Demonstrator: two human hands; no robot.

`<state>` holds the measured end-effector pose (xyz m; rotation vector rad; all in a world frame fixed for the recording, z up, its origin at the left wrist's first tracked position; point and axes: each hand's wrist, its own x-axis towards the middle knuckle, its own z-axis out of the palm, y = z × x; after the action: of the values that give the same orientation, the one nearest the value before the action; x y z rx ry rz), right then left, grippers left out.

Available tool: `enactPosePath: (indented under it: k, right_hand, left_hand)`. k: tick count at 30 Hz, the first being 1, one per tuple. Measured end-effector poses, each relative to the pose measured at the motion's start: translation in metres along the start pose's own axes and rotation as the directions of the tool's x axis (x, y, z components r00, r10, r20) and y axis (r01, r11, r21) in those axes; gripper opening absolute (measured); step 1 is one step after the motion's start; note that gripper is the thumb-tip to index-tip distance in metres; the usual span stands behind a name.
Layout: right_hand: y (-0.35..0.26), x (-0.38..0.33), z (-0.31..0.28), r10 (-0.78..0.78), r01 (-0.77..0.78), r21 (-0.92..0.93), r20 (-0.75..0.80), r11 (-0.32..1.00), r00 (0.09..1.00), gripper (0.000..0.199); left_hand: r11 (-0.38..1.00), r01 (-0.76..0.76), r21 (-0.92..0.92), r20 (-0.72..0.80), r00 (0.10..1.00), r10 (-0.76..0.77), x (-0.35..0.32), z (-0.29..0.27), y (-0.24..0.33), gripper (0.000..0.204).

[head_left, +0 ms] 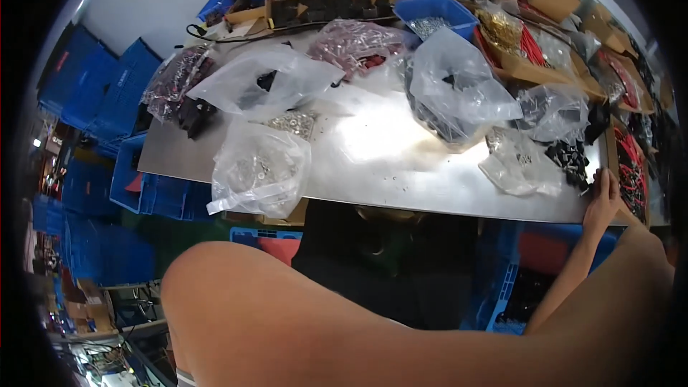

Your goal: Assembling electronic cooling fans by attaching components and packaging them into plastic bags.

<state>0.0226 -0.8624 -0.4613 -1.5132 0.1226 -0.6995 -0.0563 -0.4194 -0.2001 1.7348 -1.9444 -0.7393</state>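
Note:
At the table's right end my right hand (603,197) rests against the side of a carton of red and black parts (630,175). Its fingers look stretched out and close together; I see nothing held in them. Small black parts (570,161) lie just left of the fingertips, beside a clear bag of small parts (522,165). A bare arm (301,315), bent at the left, sweeps large across the bottom of the view and covers part of the right forearm. My left hand cannot be made out.
On the metal table (358,190) lie a clear bag of metal rings (259,168), a large bag of dark parts (459,82) and a pinkish bag (358,46). A blue bin of small metal parts (437,14) stands behind. Blue crates (125,93) stack at the left.

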Motion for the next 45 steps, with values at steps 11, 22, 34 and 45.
enactPosePath:
  k: [11, 22, 34, 45]
  right_hand:
    - [-0.022, -0.016, 0.021, -0.080, 0.071, -0.130, -0.069, 0.989, 0.994, 0.022]
    - [-0.025, -0.018, 0.009, -0.033, 0.021, -0.131, -0.089, 0.991, 0.996, 0.022]
    - [-0.014, -0.015, 0.004, -0.035, 0.035, -0.110, 0.000, 0.993, 0.999, 0.019]
    - [-0.034, -0.023, 0.024, -0.063, 0.058, -0.104, -0.045, 0.993, 0.997, 0.016]
  left_hand:
    - [0.982, 0.094, -0.162, 0.225, 0.973, -0.056, 0.034, -0.026, -0.002, 0.035]
    - [0.876, 0.464, -0.133, 0.375, 0.841, -0.389, 0.012, -0.068, 0.021, 0.038]
    - [0.626, 0.680, -0.382, 0.394, 0.733, -0.555, -0.013, -0.060, 0.038, 0.043]
    - [0.428, 0.765, -0.481, 0.599, 0.643, -0.477, -0.004, -0.048, 0.059, 0.049]
